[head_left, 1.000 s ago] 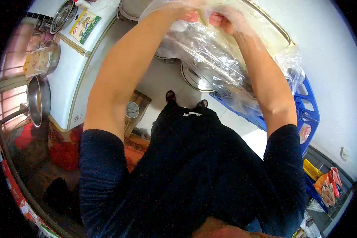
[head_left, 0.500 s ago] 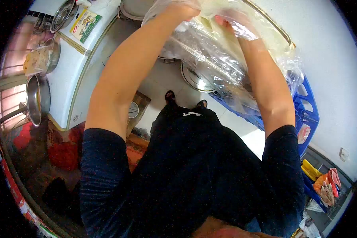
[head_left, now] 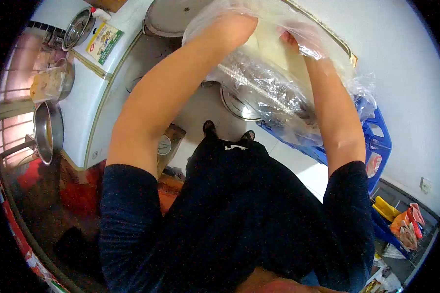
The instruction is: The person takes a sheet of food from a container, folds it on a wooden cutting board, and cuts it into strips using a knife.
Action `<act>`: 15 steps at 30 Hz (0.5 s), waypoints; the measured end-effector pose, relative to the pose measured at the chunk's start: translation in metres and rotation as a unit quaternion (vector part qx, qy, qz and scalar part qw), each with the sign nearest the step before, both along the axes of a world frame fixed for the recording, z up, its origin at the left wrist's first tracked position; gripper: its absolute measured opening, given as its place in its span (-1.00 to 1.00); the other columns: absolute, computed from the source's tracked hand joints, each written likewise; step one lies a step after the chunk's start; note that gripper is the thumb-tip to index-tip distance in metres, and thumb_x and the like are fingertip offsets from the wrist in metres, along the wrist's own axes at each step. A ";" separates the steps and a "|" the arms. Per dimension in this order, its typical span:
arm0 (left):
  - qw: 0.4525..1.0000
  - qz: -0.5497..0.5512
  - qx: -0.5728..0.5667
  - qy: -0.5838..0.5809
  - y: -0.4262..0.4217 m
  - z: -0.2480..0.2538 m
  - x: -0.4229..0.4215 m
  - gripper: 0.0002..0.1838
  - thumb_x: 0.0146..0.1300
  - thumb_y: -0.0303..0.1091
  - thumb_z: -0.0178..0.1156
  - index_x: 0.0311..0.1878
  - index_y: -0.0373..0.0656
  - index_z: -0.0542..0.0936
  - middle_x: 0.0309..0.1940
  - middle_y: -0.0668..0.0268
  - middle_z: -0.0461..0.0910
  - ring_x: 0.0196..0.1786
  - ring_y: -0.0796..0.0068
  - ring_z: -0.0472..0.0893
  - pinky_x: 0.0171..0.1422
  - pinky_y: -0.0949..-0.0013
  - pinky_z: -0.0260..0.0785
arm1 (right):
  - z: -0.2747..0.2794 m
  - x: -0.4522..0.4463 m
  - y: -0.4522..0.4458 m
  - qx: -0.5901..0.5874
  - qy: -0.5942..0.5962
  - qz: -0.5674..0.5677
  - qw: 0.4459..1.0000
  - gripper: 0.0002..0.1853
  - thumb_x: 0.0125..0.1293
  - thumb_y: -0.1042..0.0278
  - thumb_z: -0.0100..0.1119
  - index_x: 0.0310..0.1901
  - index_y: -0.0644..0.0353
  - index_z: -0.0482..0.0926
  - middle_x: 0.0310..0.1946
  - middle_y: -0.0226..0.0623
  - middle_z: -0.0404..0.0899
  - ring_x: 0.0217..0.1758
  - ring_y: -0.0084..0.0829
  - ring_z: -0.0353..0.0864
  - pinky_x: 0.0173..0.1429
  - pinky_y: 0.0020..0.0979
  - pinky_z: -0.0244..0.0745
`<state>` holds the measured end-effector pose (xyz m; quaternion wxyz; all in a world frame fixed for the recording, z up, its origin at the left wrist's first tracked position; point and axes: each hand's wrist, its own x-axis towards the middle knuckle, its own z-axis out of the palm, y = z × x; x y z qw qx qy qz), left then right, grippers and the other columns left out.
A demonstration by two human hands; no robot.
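A clear plastic bag [head_left: 274, 93] is spread over a rimmed, pale container [head_left: 322, 29] at the top of the view. Inside the bag lies a smooth, pale yellow mass [head_left: 274, 51], its kind unclear. Both of my hands reach under the film. My left hand [head_left: 239, 30] is bent down at the mass's left side, its fingers hidden. On the other side, my right hand [head_left: 300, 40] has its fingers curled together by the pale mass; whatever they hold is hidden by the film.
Below the bag stands a blue plastic crate [head_left: 379, 136]. A round metal lid [head_left: 239, 105] is on the floor by it. At left, a white freezer [head_left: 88, 97] carries a colourful packet [head_left: 104, 43] and a metal bowl [head_left: 78, 28]. A pan [head_left: 49, 132] is beside it.
My left hand has moved right and slightly down, deeper under the film. My right hand has shifted a little down and right. More of the pale mass shows between them.
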<state>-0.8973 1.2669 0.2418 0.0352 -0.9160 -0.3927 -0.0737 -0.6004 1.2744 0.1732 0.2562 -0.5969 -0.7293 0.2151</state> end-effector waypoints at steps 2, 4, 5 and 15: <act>0.996 -0.067 0.035 0.043 -0.004 0.002 0.001 -0.75 0.43 -0.35 0.32 0.10 -0.13 0.80 0.06 0.19 0.80 0.22 0.24 0.77 0.30 0.22 0.67 | -0.040 -0.003 0.021 -0.017 0.131 -0.043 0.990 -0.78 0.45 0.07 0.41 -0.21 0.03 0.75 -0.28 -0.29 0.75 -0.26 -0.30 0.70 -0.19 -0.25 0.60; 0.985 -0.136 0.060 0.085 -0.006 0.009 -0.003 -0.75 0.37 -0.37 0.28 0.03 -0.19 0.80 0.11 0.07 0.78 0.22 0.12 0.78 0.28 0.13 0.67 | -0.077 0.013 0.044 0.054 0.129 0.034 0.990 -0.77 0.49 0.11 0.40 -0.25 0.06 0.70 -0.36 -0.33 0.70 -0.38 -0.41 0.64 -0.32 -0.35 0.57; 0.968 -0.200 0.081 0.125 -0.005 0.011 -0.004 -0.74 0.30 -0.38 0.25 -0.04 -0.24 0.80 0.16 -0.04 0.76 0.22 0.00 0.79 0.27 0.04 0.67 | -0.094 0.022 0.055 0.089 0.128 0.072 0.985 -0.76 0.51 0.14 0.40 -0.27 0.07 0.68 -0.39 -0.34 0.68 -0.44 -0.47 0.61 -0.38 -0.40 0.56; 0.965 -0.032 -0.232 0.118 0.000 0.043 -0.001 -0.74 0.32 -0.47 0.19 -0.06 -0.31 0.81 -0.04 -0.08 0.83 0.03 -0.12 0.82 0.13 -0.10 0.65 | 0.044 -0.079 0.003 0.000 -0.336 -0.012 0.942 -0.66 0.45 0.05 0.32 -0.03 0.14 0.83 0.01 -0.07 0.82 0.16 0.05 0.75 0.30 0.01 0.61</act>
